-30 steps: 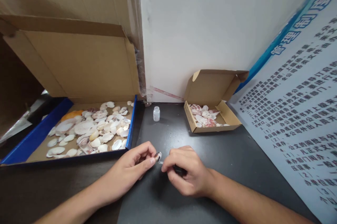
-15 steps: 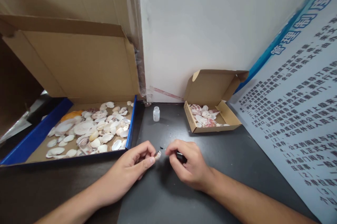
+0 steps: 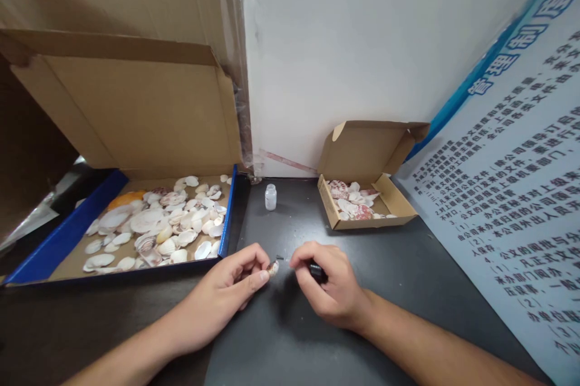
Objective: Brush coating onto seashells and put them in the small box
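Note:
My left hand (image 3: 235, 280) pinches a small whitish and brown seashell (image 3: 273, 269) between thumb and fingers. To its right, my right hand (image 3: 328, 280) is closed around a black cap (image 3: 318, 272), partly hidden by the fingers. A thin dark brush tip (image 3: 280, 258) shows between the hands, by the upper edge of the shell. Whether it touches the shell I cannot tell. Beyond both hands, a small clear glass bottle (image 3: 270, 199) stands upright and uncapped on the dark table (image 3: 290, 350).
At the left lies an open blue-edged cardboard box (image 3: 226, 217) holding many pale shells (image 3: 185, 223). A smaller open cardboard box (image 3: 376, 223) with patterned shells (image 3: 356, 205) stands at the back right. A white board (image 3: 335, 60) rises behind, and a printed poster (image 3: 507, 193) leans along the right.
The brush tip has shifted slightly down and right, nearer the shell. My right hand has moved a little to the right; my left hand stays nearly in place.

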A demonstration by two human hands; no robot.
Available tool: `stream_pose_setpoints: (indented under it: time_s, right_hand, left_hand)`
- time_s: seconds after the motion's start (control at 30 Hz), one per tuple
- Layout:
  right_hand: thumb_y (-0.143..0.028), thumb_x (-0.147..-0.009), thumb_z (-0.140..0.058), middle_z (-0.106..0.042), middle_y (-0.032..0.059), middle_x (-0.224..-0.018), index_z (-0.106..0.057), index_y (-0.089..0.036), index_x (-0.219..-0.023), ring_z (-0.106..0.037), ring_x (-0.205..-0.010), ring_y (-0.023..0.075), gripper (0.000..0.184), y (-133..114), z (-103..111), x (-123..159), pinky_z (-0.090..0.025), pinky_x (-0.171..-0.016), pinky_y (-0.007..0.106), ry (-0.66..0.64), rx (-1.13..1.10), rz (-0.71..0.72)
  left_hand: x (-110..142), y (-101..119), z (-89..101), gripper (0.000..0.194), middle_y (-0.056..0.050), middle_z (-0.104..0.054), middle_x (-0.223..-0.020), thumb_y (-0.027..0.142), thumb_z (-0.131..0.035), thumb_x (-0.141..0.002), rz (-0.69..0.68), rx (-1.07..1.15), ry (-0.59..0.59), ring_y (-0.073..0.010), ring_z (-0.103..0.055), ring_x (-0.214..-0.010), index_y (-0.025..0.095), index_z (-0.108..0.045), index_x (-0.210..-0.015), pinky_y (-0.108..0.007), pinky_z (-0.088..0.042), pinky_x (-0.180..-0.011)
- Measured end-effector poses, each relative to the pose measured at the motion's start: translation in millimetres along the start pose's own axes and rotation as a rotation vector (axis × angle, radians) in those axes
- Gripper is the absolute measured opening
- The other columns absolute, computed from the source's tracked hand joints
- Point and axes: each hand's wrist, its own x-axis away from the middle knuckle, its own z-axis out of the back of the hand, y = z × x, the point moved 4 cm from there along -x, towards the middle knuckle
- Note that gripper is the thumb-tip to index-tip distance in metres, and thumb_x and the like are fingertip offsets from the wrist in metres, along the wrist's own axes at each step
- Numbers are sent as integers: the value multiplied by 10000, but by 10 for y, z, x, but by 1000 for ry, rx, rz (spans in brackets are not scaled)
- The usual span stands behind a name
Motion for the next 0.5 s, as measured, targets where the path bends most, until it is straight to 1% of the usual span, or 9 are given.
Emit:
stream_pose_setpoints:
  time_s: [0.1, 0.17, 0.23, 0.3, 0.43, 0.5]
  right_hand:
    - [-92, -823, -480, -624, -18, -654, -560, -201, -832, -553, -531, 101, 136, -27, -29, 6, -437, -548, 204, -54, -40, 64]
    - [-100, -834, -478, -627, -13, -662, -566, -198, -842, -557, -537, 103, 132, -1, -36, 3, -437, -551, 208, -56, -6, 24]
    - [-106, -848, -477, -625, -8, -671, -569, -195, -849, -560, -550, 107, 128, 33, -21, -3, -437, -557, 213, -23, 37, -42]
    - [-101, -848, -478, -622, -9, -674, -566, -195, -848, -561, -556, 107, 129, 38, -4, -6, -437, -558, 211, -3, 34, -57]
    - [-85, -819, -477, -593, -23, -637, -547, -200, -818, -524, -519, 100, 135, -25, -7, 6, -421, -539, 210, -49, -61, 51]
    - [-83, -820, -475, -593, -24, -645, -547, -199, -826, -522, -520, 95, 136, -41, -17, 11, -420, -544, 206, -78, -93, 81]
  left_hand:
    - [-5, 8, 4, 339, 48, -380, -704, 525, -500, -923, -15, -10, 12, -107, -337, -620, 192, -496, -861, -235, -306, -581]
    - [-8, 9, 1, 341, 48, -378, -701, 526, -499, -922, -11, -8, 8, -107, -332, -617, 191, -494, -858, -235, -300, -576]
    - [-11, 6, -3, 340, 52, -371, -694, 528, -496, -923, -2, -5, -1, -105, -328, -611, 192, -494, -869, -233, -296, -571]
    - [-14, 2, -5, 342, 56, -366, -690, 531, -493, -925, 3, -4, -7, -104, -330, -611, 193, -491, -876, -232, -298, -570]
    - [-15, 0, -2, 338, 54, -369, -702, 527, -484, -931, -8, -4, -7, -104, -333, -614, 194, -490, -875, -229, -311, -573]
    - [-12, 3, 1, 334, 51, -373, -707, 522, -485, -932, -15, -6, -2, -105, -329, -619, 193, -497, -879, -230, -310, -574]
